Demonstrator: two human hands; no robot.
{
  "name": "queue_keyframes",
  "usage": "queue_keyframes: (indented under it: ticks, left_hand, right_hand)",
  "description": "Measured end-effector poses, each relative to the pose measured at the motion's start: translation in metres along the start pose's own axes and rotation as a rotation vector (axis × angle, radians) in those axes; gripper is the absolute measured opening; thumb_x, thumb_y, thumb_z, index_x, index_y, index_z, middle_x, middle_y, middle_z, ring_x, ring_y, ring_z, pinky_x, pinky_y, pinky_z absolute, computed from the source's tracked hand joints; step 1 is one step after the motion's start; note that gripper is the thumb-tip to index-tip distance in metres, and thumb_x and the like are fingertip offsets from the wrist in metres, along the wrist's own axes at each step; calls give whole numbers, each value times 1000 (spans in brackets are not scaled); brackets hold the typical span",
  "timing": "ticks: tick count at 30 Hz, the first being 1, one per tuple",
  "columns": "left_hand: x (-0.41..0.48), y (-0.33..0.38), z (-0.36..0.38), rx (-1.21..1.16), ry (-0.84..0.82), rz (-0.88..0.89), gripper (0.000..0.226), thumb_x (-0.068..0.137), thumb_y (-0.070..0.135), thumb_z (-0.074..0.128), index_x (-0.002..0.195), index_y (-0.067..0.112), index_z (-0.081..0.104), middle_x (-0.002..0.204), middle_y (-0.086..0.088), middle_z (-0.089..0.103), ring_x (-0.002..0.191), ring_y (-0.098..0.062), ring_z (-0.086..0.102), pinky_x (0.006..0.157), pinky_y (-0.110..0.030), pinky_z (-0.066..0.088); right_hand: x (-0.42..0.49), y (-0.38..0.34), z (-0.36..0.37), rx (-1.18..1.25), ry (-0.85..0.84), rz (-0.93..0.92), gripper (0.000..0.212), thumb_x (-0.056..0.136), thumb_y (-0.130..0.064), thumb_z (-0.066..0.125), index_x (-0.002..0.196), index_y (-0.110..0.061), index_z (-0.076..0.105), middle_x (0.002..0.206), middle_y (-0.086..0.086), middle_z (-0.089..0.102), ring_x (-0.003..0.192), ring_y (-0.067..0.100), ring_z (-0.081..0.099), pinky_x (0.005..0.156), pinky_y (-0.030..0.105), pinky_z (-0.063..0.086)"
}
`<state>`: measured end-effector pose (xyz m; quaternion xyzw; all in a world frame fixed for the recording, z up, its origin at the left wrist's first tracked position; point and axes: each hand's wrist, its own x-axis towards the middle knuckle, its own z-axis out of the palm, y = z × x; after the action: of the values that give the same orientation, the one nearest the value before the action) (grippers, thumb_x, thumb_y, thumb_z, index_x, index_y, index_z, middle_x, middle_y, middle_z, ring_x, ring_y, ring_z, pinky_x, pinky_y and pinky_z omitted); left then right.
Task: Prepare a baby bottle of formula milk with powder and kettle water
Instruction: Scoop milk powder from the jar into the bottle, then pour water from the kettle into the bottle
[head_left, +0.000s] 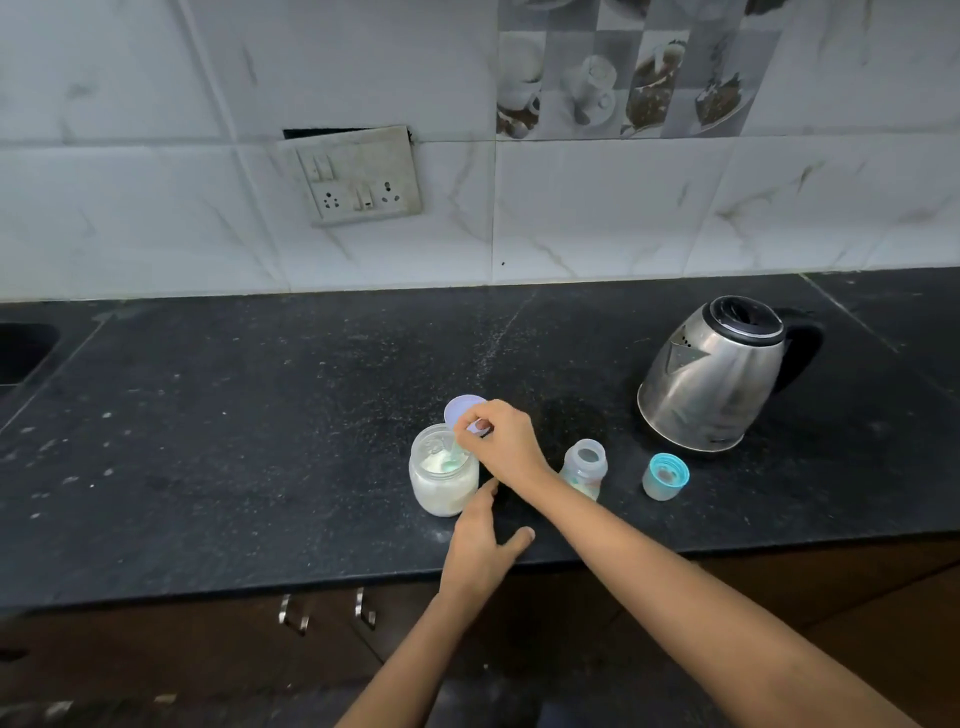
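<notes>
The fingers (474, 417) of the right hand (501, 441) are closed in a pinch on the handle of a pale green scoop (448, 460). The scoop bowl sits inside the mouth of the powder jar (444, 486), on the white powder. The jar stands upright and uncapped on the bench (260, 441).

The left hand (480, 545) lies just to the right of the jar, fingers straight and thumb spread, gripping nothing. The forefinger tip reaches the jar's lower side; contact cannot be confirmed.

A lilac lid (462, 406) lies directly behind the jar, partly covered by the right hand. The baby bottle (586, 465) stands open just beside the right wrist, on its right. A teal-ringed bottle cap (666, 477) stands further right, apart from the bottle. A steel kettle (719, 379) with a black lid and handle stands behind the cap.

A switch plate (361, 176) is fixed to the tiled wall (623, 218). The edge of a sink (21, 353) shows at far left.
</notes>
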<state>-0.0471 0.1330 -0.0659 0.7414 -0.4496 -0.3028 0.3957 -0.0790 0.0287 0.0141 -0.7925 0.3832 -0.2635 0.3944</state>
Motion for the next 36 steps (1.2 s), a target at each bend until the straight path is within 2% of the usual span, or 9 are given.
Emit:
queue_keyframes:
  ticks: [6,13,21,23,25,27,32,34,36]
  left_hand:
    - [3,4,-3,17,-4,27,77,79,30,74,144,13,36,143,-2,46,130,-13,43,109,-35,37]
    - [24,37,9,4,-53,62,84,78,33,76,147,20,31,149,3,40,134,-11,40,112,-36,35]
    - [42,60,35,-61,-103,78,87,71,30,82,144,22,36,144,8,45,131,-7,42,109,-26,34]
    - [43,63,42,-77,-96,74,84,71,29,82,143,24,38,139,11,49,126,-4,45,104,-17,35]
    - [44,65,49,-90,-85,67,81,71,26,82,141,24,40,134,15,50,119,0,47,92,-2,33]
    - [45,64,54,-91,-72,67,77,71,22,82,138,23,44,130,16,51,114,1,49,86,5,32]
    - [50,57,60,-57,-21,89,64,72,23,81,130,27,52,124,17,59,113,4,53,99,-17,42]
    - [50,56,63,-49,-1,99,61,72,24,81,127,28,54,121,19,60,112,6,53,96,-12,41]
    - [50,57,65,-51,11,109,57,73,24,80,124,30,55,119,20,61,111,6,54,92,-6,39]
  right_hand:
    - [-5,10,-14,68,128,-59,15,89,-8,62,96,-12,74,95,-3,65,78,4,58,69,8,43]
    - [1,22,-123,99,384,-91,11,89,-11,64,93,-15,74,94,-3,69,80,3,61,70,12,46]
    - [-1,90,-240,140,946,152,14,91,-19,62,102,-12,66,110,8,61,82,3,56,74,4,42]
    - [-1,111,-258,140,1003,238,19,91,-25,61,103,-11,64,114,9,59,89,10,57,81,16,46]
    - [1,129,-272,149,1013,302,27,91,-30,60,108,-9,61,118,9,56,98,15,58,89,31,49]
    - [5,142,-282,118,990,308,32,92,-32,60,113,-7,58,121,10,52,101,17,56,88,32,48]
    - [24,162,-306,104,878,280,38,92,-43,57,116,-14,54,120,4,49,111,21,52,94,35,45]
    - [32,167,-314,97,813,280,32,93,-48,52,106,-19,58,112,1,58,109,19,53,94,34,44]
    - [36,171,-320,116,714,267,31,96,-48,49,91,-19,61,91,-2,61,90,14,55,80,28,42]
